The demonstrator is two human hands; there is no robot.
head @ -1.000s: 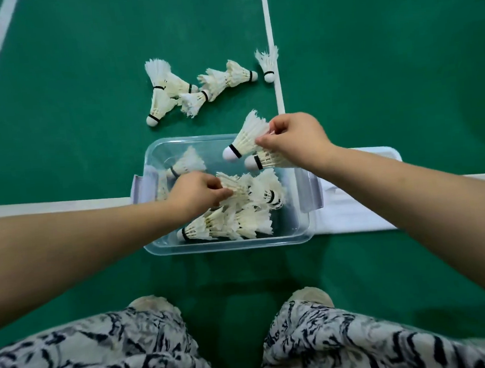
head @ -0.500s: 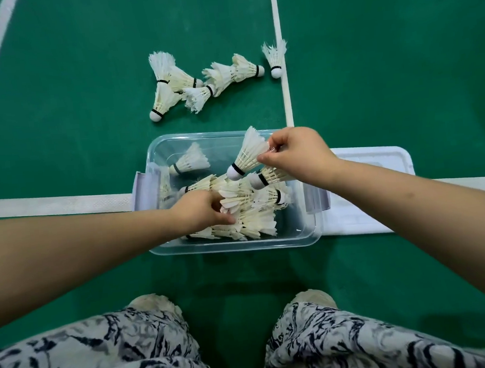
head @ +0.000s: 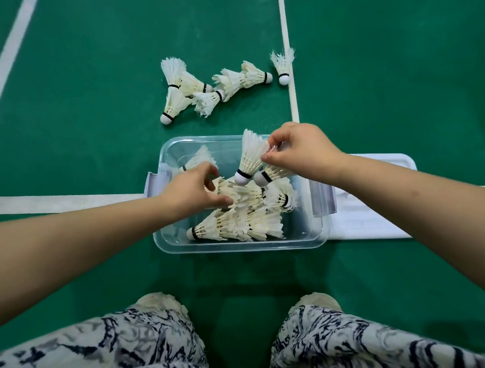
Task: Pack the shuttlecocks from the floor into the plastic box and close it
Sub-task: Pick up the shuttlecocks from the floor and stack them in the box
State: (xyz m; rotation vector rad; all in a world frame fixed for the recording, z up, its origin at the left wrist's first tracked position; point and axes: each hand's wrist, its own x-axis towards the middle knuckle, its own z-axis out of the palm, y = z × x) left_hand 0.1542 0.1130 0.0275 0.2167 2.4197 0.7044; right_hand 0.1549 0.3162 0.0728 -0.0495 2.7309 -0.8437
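A clear plastic box [head: 241, 245] sits open on the green floor, holding several white feather shuttlecocks [head: 238, 222]. My right hand [head: 300, 152] hovers over the box's right side, pinching two shuttlecocks [head: 250, 156] by their feathers, cork ends pointing down-left. Over the box's left half, my left hand [head: 192, 188] has its fingers spread and touches the pile of feathers inside. Several more shuttlecocks [head: 212, 86] lie on the floor beyond the box, one [head: 282, 64] apart on the white line.
The box's white lid [head: 370, 219] lies flat on the floor just right of the box. White court lines [head: 286, 33] cross the floor. My knees in patterned trousers [head: 104, 360] and shoe tips are at the bottom.
My right hand has lowered its two shuttlecocks further into the box. My left hand has opened its fingers and lifted slightly off the pile.
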